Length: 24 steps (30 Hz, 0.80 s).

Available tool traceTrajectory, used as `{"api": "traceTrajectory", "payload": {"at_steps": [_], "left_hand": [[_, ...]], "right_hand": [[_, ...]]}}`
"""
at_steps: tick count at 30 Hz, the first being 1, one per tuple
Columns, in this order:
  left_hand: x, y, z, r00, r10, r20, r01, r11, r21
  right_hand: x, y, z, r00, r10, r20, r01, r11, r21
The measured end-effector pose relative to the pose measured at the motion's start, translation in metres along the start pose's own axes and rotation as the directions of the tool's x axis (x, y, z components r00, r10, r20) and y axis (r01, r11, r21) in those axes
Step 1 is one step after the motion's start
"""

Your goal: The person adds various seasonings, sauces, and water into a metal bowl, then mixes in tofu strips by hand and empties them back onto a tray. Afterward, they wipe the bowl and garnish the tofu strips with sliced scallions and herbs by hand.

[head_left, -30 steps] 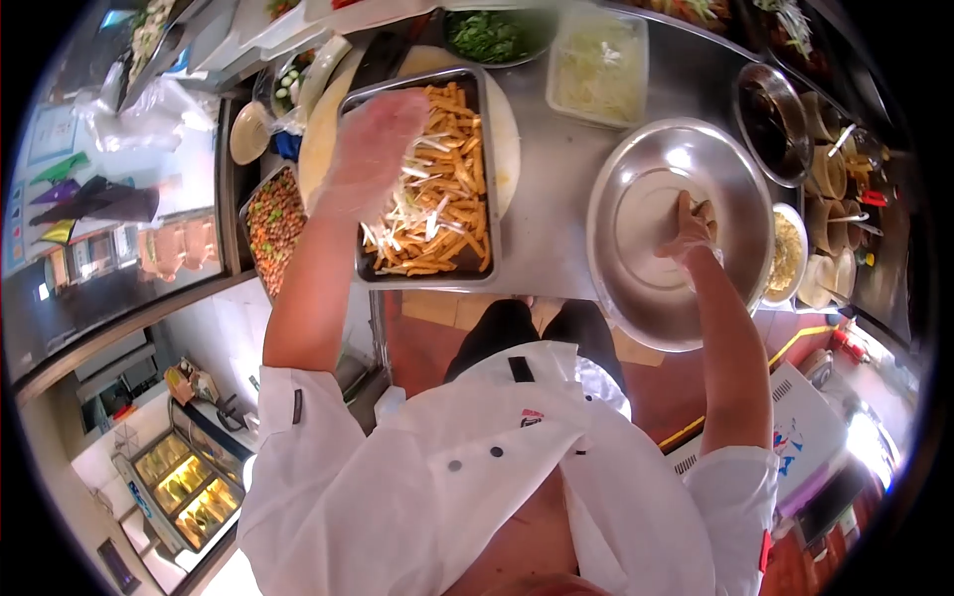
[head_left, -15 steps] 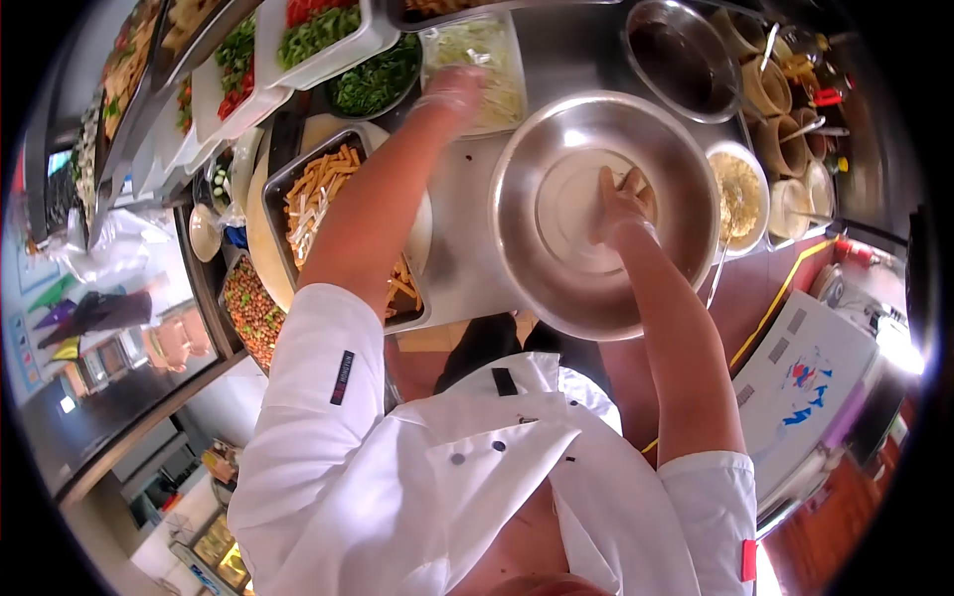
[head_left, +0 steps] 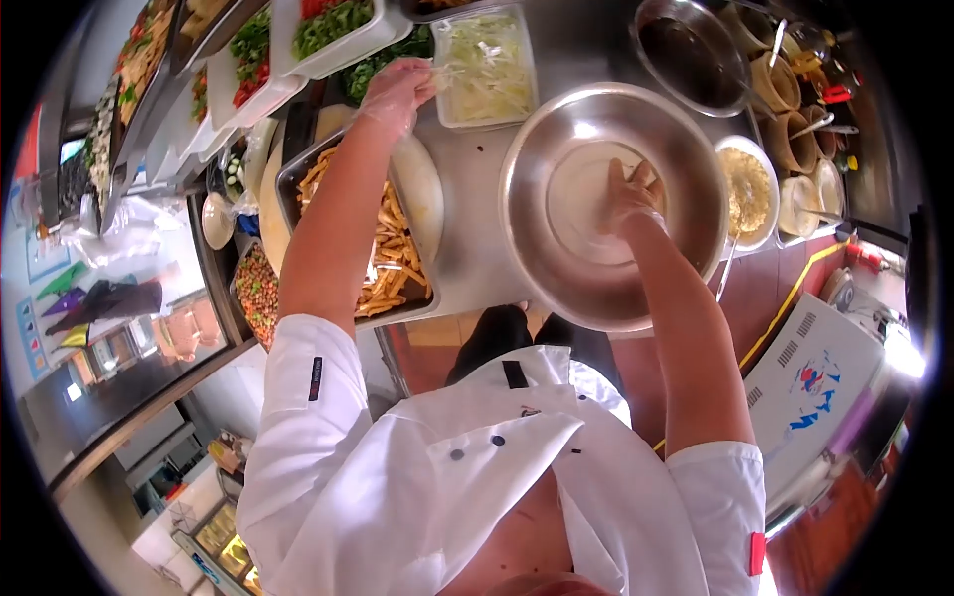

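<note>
My left hand (head_left: 397, 91), in a clear plastic glove, pinches some pale vegetable shreds (head_left: 449, 74) at its fingertips. It is just left of a white tub (head_left: 531, 74) holding more of these pale shreds, above the upper end of a metal tray (head_left: 434, 298) of brown fried-looking strips. My right hand (head_left: 633, 199), also gloved, reaches inside a large stainless steel bowl (head_left: 537, 268). Its fingers are spread and point down toward the bowl's bottom; some fingertips are hard to make out against the shine.
Tubs of chopped greens (head_left: 333, 35) and red pieces stand at the upper left. A dark pot (head_left: 691, 55) is beyond the bowl; a white dish of yellowish mash (head_left: 745, 189) with a spoon lies right of it. Several seasoning containers (head_left: 780, 84) stand at the far right.
My left hand has moved left, from over the tub to beside it, with pale shreds now showing in its fingers. My right hand stays in the bowl.
</note>
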State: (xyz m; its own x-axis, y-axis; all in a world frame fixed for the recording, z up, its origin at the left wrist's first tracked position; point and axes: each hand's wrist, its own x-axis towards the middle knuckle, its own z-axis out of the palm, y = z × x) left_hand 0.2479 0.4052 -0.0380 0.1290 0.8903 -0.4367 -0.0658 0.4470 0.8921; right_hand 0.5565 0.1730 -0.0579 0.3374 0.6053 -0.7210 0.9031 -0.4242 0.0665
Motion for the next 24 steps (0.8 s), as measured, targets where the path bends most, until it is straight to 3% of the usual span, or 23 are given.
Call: {"api": "traceTrajectory", "payload": {"at_steps": [2, 6, 8, 10, 13, 15, 18, 19, 24], "left_hand": [[-0.034, 0.014, -0.027, 1.0, 0.026, -0.007, -0.026, 1.0, -0.008], [-0.116, 0.042, -0.1, 0.98, 0.065, -0.188, -0.051, 0.995, 0.081], [-0.137, 0.04, -0.134, 0.922, 0.04, -0.386, 0.065, 0.965, 0.256], [-0.154, 0.026, -0.165, 0.971, -0.026, -0.236, 0.113, 0.926, 0.361], [-0.15, -0.002, -0.219, 0.941, -0.028, -0.338, 0.198, 0.854, 0.481], [-0.152, -0.024, -0.248, 0.952, 0.164, -0.258, 0.018, 0.812, 0.583], [-0.184, 0.002, -0.222, 0.921, 0.109, -0.373, 0.153, 0.779, 0.607], [-0.19, 0.0, -0.222, 0.919, 0.117, -0.376, 0.107, 0.844, 0.525], [-0.234, 0.02, -0.207, 0.953, 0.065, -0.295, 0.065, 0.909, 0.412]], "right_hand": [[-0.001, 0.002, 0.001, 0.999, -0.041, -0.008, 0.041, 0.999, -0.015], [0.002, -0.002, 0.004, 0.998, -0.057, -0.028, 0.056, 0.997, -0.047], [-0.003, -0.004, -0.001, 0.998, -0.048, -0.03, 0.046, 0.997, -0.067], [-0.008, -0.006, -0.005, 0.996, -0.075, -0.052, 0.07, 0.993, -0.091], [0.003, 0.001, 0.008, 0.993, -0.087, -0.084, 0.083, 0.995, -0.055], [0.006, 0.002, 0.01, 0.993, -0.089, -0.077, 0.089, 0.996, -0.015], [0.002, 0.0, 0.007, 0.99, -0.124, -0.066, 0.124, 0.992, -0.001], [0.004, 0.001, 0.01, 0.985, -0.128, -0.115, 0.127, 0.992, -0.014], [0.016, 0.006, 0.022, 0.983, -0.134, -0.129, 0.134, 0.991, -0.012]]}}
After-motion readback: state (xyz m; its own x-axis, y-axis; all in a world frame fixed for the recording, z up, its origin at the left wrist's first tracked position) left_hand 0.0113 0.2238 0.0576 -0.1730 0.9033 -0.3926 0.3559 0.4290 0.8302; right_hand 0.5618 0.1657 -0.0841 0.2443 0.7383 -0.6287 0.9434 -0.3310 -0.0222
